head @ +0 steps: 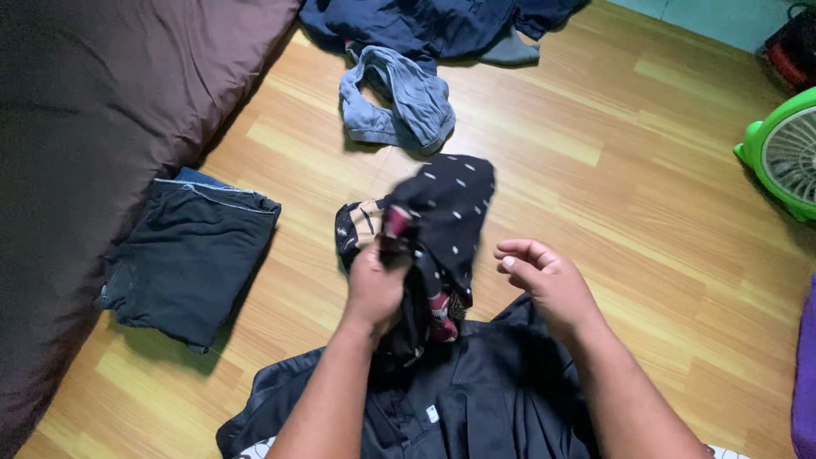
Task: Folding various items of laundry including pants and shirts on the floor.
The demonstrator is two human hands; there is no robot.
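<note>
My left hand grips a small dark patterned cloth with white flecks and dark red patches, lifted above the wooden floor. The cloth hangs in folds from my fist and drapes to the right. My right hand hovers just right of the cloth, fingers curled and apart, holding nothing. Under my forearms lies a dark garment spread on the floor.
A folded dark garment lies on the floor at left beside a brown mattress. A crumpled blue-grey garment and a navy pile lie farther away. A green fan stands at right, a purple cloth at the edge.
</note>
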